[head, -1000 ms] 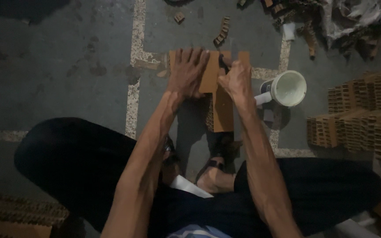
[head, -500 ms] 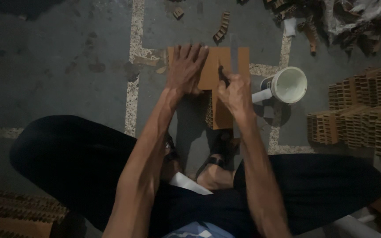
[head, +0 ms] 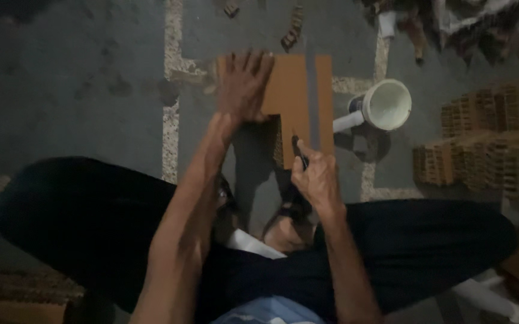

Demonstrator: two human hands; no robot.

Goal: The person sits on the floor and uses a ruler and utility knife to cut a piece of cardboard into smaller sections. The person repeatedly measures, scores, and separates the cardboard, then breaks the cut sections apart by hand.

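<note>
You are looking at a flat brown cardboard sheet lying on the grey floor just ahead of your crossed legs. A narrow strip is lying apart along its right side. A small dark cutting tool is resting at the sheet's near edge.

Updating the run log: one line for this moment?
left hand flat on cardboard sheet | right hand grips dark cutting tool at sheet's near edge | white mug beside

I see left hand flat on brown cardboard sheet on grey floor; right hand grips a small dark tool at the sheet's near edge. White cup just right, cardboard stacks further right.
</note>
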